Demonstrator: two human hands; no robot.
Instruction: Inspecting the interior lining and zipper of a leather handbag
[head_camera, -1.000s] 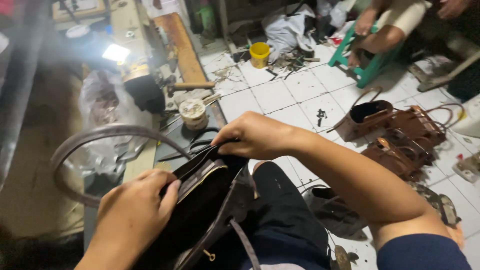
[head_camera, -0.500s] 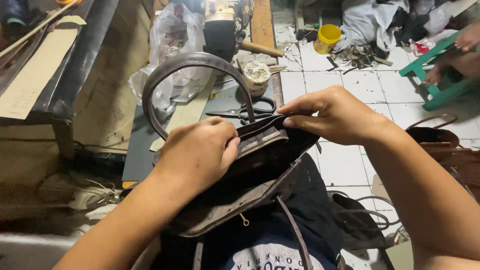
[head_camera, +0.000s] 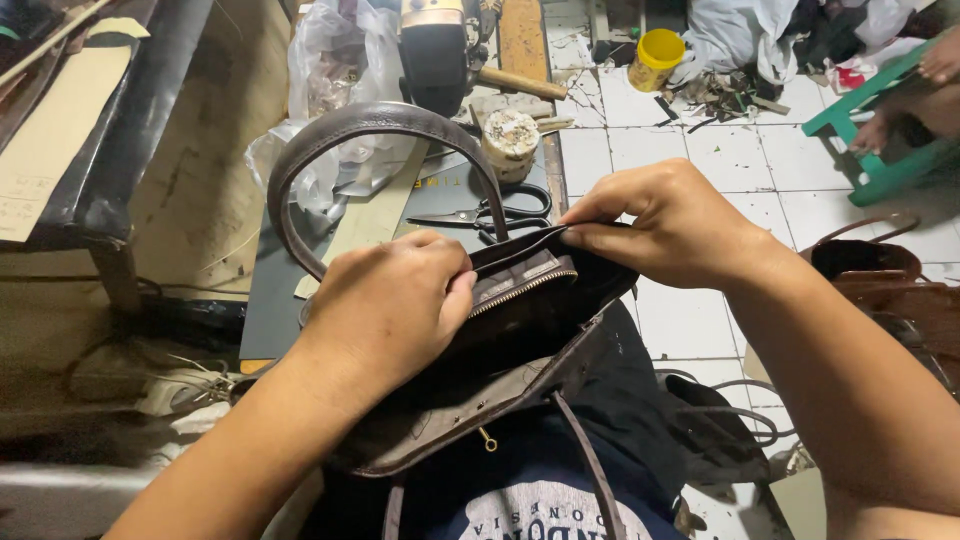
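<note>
**Dark brown handbag held open at the rim, on the lap**

Spread across the lap, mouth upward: dark brown handbag (head_camera: 470, 400), one arched handle (head_camera: 380, 125) standing up over its far edge, a thinner strap (head_camera: 590, 470) trailing down toward the near edge. Closed on the bag's near rim, beside the brass zipper (head_camera: 525, 290): left hand (head_camera: 385, 310), fingers curled over the edge, thumb tucked against the lining. Pinched on the far end of the same rim: right hand (head_camera: 670, 225), fingertips pressed together on the thin edge, pulling it taut between both hands.

Beyond the bag, flat on the floor: grey mat (head_camera: 290, 290) with a pale cardboard strip (head_camera: 375, 215) lying across it. Behind the handle: crumpled clear plastic bag (head_camera: 335, 80). Just past the right fingertips, on the mat: black scissors (head_camera: 500, 212). Near them: small round tin (head_camera: 510, 140) with a crusted top, and a wooden-handled hammer (head_camera: 520, 82). Farther off on the white tiles (head_camera: 740, 170): yellow pot (head_camera: 657, 58). At the right edge: green stool (head_camera: 880, 150) and more brown bags (head_camera: 890, 280), well apart from the hands
</note>
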